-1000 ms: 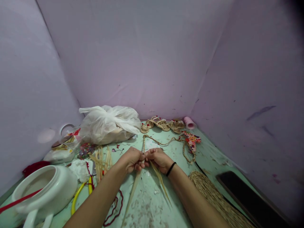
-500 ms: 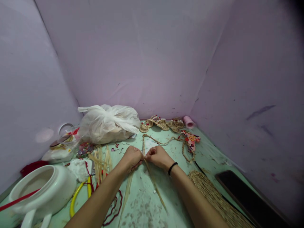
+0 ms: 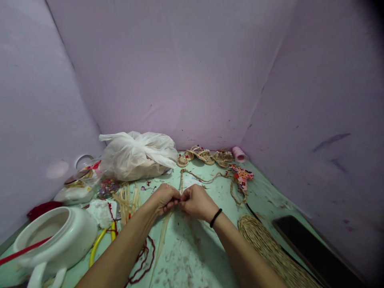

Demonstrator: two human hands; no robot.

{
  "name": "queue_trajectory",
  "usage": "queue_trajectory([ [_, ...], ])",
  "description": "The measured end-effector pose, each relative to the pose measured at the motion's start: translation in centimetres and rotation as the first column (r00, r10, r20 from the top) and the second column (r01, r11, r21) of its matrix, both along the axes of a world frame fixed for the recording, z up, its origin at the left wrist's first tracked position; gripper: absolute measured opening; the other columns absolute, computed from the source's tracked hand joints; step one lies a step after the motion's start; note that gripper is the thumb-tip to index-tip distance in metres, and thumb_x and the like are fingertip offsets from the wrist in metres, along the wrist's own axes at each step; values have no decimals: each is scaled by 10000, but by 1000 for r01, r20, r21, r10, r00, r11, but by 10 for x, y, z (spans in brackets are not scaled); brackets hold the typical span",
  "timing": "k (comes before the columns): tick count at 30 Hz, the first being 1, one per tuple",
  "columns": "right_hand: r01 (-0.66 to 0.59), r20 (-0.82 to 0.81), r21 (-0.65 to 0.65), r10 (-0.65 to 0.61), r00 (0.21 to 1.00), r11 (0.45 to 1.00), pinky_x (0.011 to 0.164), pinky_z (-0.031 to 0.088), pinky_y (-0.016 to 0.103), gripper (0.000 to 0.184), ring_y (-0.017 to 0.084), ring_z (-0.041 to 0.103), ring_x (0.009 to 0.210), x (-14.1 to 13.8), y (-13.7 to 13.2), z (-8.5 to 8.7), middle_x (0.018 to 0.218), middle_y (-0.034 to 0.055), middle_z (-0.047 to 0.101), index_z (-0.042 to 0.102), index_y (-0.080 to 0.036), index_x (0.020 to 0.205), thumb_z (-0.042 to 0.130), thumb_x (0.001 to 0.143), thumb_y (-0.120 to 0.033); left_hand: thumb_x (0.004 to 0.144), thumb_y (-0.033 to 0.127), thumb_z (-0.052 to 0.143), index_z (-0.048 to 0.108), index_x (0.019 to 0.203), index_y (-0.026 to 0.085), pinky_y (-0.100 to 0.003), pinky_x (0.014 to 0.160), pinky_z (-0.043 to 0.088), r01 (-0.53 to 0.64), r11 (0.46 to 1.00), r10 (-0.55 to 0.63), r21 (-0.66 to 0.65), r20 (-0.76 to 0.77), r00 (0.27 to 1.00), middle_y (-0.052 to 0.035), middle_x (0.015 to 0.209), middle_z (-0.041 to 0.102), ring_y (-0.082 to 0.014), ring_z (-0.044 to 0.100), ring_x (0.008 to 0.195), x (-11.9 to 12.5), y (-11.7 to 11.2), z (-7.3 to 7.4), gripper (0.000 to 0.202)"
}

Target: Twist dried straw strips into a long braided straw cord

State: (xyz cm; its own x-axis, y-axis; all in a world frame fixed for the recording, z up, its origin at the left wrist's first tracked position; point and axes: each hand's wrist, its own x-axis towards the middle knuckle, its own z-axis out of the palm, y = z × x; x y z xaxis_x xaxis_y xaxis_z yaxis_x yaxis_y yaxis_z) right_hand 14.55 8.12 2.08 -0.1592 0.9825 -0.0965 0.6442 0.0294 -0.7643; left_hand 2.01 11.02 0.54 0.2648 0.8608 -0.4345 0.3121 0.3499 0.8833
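In the head view, we see the left hand [image 3: 167,197] and the right hand [image 3: 196,201] close together over the worktop [image 3: 177,264], fingertips pinched narrow at the near end of a twisted fibre cord [image 3: 181,179]. From there the cord runs away from us, then bends right towards a patterned fabric piece [image 3: 243,176]. A pale strip [image 3: 163,236] trails below the left hand. We judge that strands are being twisted or braided at the cord's end; the next move seems to call for a firm pinch and even tension, with the strands kept apart.

Our fingers hide the join, so we cannot tell which strand each hand grips. Under the right hand, the loose fibre is blurred. A woven fibre piece [image 3: 258,240] is cut off by the lower edge.
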Motion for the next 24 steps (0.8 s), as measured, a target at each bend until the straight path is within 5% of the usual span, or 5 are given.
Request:
queue_trajectory([
  [3, -61, -170, -201, 27, 985, 978, 403, 295, 184, 117, 71, 425, 399, 11, 4, 6, 423, -3, 525, 558, -136, 459, 556, 575, -120, 504, 228, 493, 440, 431, 148, -192, 290, 90, 48, 999, -48, -11, 47, 998, 58, 303, 331, -31, 207, 248, -2, 0, 3, 121],
  [7, 140, -339, -372, -274, 900, 918, 450, 398, 186, 88, 75, 481, 432, 21, 7, 12, 508, 6, 561, 535, -125, 566, 525, 648, -95, 508, 283, 526, 432, 451, 156, -184, 292, 87, 110, 993, -107, -42, 63, 992, 72, 323, 336, -22, 214, 250, -2, 0, 7, 168],
  [11, -53, -527, -530, -280, 802, 846, 461, 422, 200, 110, 79, 494, 423, 9, 4, 7, 482, -12, 523, 498, -135, 596, 465, 668, -59, 524, 282, 515, 435, 484, 157, -186, 296, 87, 136, 990, -132, -29, 102, 986, 69, 363, 367, -20, 225, 258, -2, 0, 5, 154],
  [17, 59, -441, -464, -288, 850, 884, 305, 119, 182, 175, 25, 202, 276, -1, 7, -10, 332, -82, 289, 408, -156, 472, 457, 611, -62, 527, 221, 473, 455, 521, 154, -182, 301, 93, 159, 987, -158, -11, 81, 984, 57, 393, 400, -28, 238, 261, -3, 2, -1, 69],
  [24, 188, -386, -311, -304, 871, 932, 329, 136, 189, 86, 20, 242, 300, 3, 11, -22, 353, -70, 364, 471, -140, 458, 504, 524, -97, 551, 170, 446, 463, 447, 146, -198, 326, 135, 279, 956, -273, 89, -75, 959, 44, 317, 353, -47, 242, 266, -6, -1, 7, 108],
])
